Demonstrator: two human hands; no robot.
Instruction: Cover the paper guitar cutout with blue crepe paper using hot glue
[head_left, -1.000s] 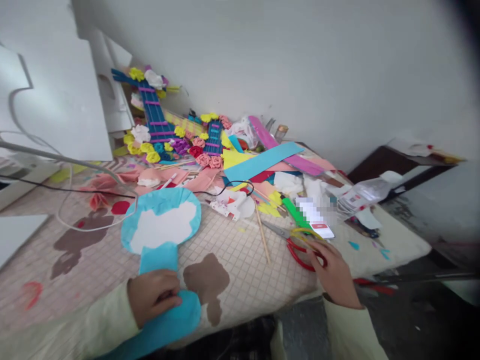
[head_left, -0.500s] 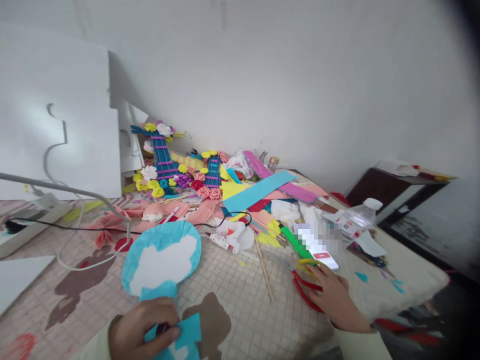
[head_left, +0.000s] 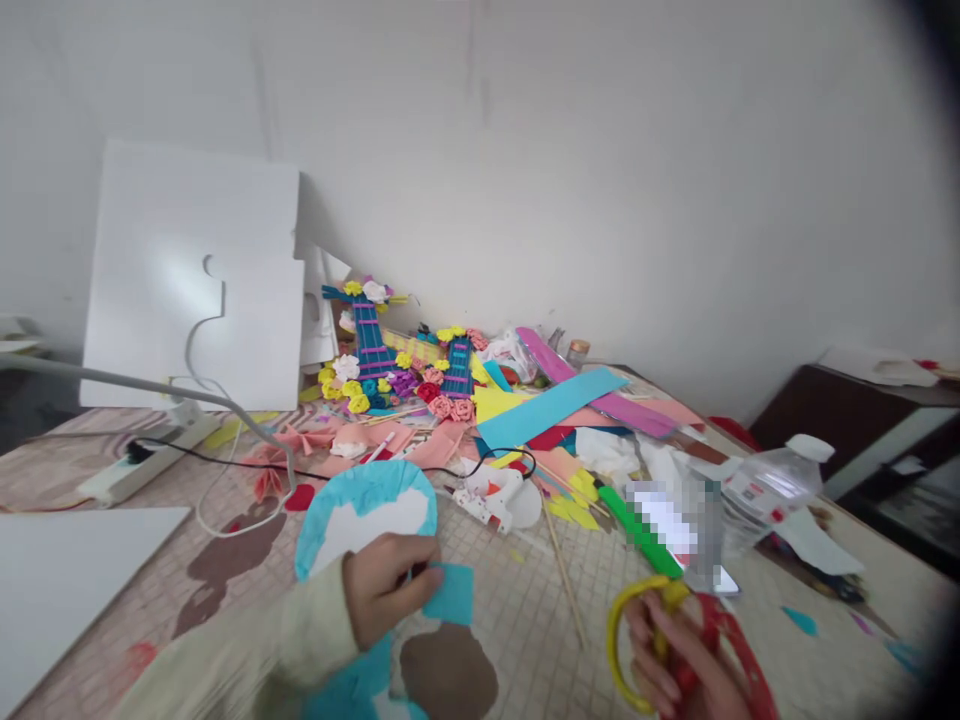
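My left hand (head_left: 382, 588) is closed around the neck of a light-blue paper cutout (head_left: 360, 505) with a white centre; a blue flap sticks out past my thumb. At the lower right, my right hand (head_left: 675, 665) grips scissors (head_left: 634, 630) with one yellow and one red handle, lifted off the tiled tabletop (head_left: 517, 610). The blades are hidden behind my fingers. A phone (head_left: 675, 530) lies just beyond the scissors.
A heap of coloured paper, paper flowers and blue ladder-like crafts (head_left: 420, 375) fills the back. A plastic water bottle (head_left: 765, 495) lies at right, a green marker (head_left: 637, 530) and a wooden stick (head_left: 564, 575) nearby. White boards (head_left: 195, 280) lean on the wall; cables and a power strip (head_left: 142, 465) at left.
My right hand picked the scissors up from the table and brought them nearer. My left hand raised the blue cutout. The view tilted upward.
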